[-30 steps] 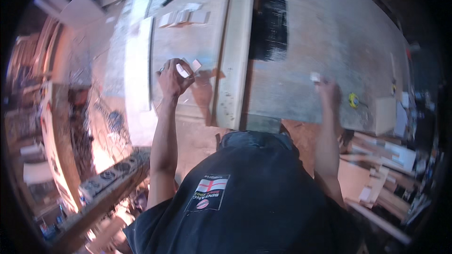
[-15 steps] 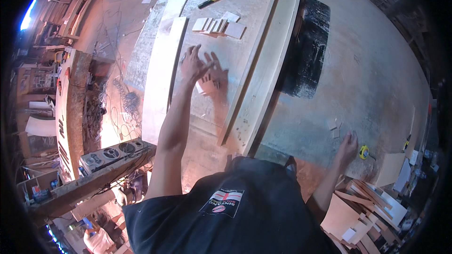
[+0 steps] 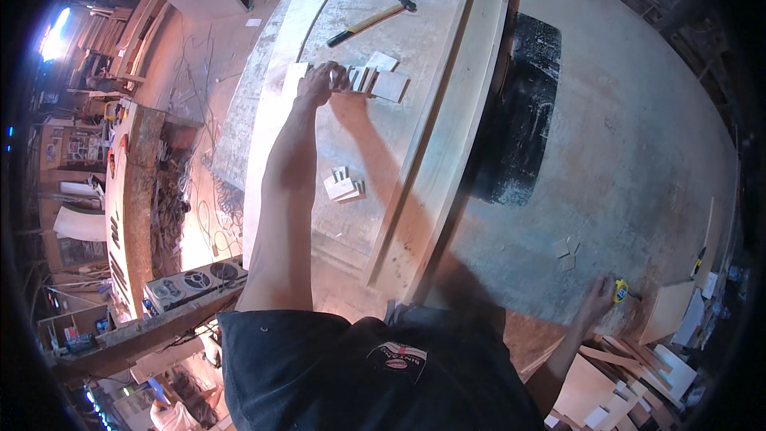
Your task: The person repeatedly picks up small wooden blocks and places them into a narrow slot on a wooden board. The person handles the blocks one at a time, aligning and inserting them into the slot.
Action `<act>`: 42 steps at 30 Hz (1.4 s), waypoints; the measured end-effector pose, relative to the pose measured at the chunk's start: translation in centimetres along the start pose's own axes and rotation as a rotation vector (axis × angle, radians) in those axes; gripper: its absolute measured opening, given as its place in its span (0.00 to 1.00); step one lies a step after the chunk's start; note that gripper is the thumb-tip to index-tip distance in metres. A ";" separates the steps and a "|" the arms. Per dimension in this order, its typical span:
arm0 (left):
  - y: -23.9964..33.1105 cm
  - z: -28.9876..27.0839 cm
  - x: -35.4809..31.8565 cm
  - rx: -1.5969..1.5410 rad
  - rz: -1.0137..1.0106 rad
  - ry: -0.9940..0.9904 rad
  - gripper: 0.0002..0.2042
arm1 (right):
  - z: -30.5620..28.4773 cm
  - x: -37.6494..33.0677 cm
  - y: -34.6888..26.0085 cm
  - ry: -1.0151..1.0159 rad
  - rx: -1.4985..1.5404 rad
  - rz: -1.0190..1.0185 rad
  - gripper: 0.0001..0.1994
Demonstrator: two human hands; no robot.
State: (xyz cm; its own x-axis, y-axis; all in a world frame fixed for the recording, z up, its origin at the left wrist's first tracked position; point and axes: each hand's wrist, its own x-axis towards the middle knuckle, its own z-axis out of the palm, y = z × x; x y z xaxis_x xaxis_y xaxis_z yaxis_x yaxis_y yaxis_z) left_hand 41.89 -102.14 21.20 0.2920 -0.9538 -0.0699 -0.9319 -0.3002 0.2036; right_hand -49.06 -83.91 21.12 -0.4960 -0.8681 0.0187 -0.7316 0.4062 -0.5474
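Up top, left hand (image 3: 317,85) on flat pale wood sqs (image 3: 375,80).

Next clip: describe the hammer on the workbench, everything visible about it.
The hammer lies flat on the pale wooden board at the far end of the bench, pointing diagonally. Its dark metal head is at the upper right; the light, wood-coloured shaft runs down-left to a dark grip. Nothing touches it besides the board. The left hand is nearer the person, on a row of small wood pieces, apart from the hammer.
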 end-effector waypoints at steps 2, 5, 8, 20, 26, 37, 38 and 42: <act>0.1 -1.1 -1.5 0.086 0.025 0.056 0.24 | -0.1 -0.5 -1.1 0.004 0.013 -0.006 0.24; 2.0 -3.0 -4.9 0.082 -0.006 0.190 0.29 | -0.3 -1.2 -5.2 -0.053 -0.146 -0.177 0.21; 6.3 -4.5 -10.1 -0.380 0.055 0.172 0.36 | 1.8 -3.5 -12.2 -0.187 -0.113 -0.211 0.18; 29.9 1.8 -28.2 -0.820 0.550 -0.020 0.41 | 12.7 -12.6 -29.2 -0.745 0.678 -0.341 0.20; 32.4 4.3 -30.0 -0.890 0.157 -0.170 0.32 | 19.4 -7.2 -28.9 -0.448 0.774 -0.146 0.19; 27.4 3.4 -23.1 -0.692 0.074 -0.078 0.20 | 20.5 -1.0 -29.7 -0.596 0.249 -0.427 0.38; 27.4 3.4 -22.5 -0.679 0.095 -0.050 0.20 | 19.7 -0.9 -29.3 -0.593 0.141 -0.513 0.41; 29.0 3.7 -20.8 -0.647 0.143 0.000 0.20 | 18.6 -0.2 -29.6 -0.698 -0.037 -0.607 0.48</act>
State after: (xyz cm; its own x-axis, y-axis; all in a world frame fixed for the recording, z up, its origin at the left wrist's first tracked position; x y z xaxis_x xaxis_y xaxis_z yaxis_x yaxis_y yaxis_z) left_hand 8.01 -90.98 24.90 0.1750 -0.9846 0.0013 -0.6440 -0.1135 0.7566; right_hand -18.57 -101.09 21.77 0.3630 -0.9051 -0.2214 -0.7942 -0.1762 -0.5815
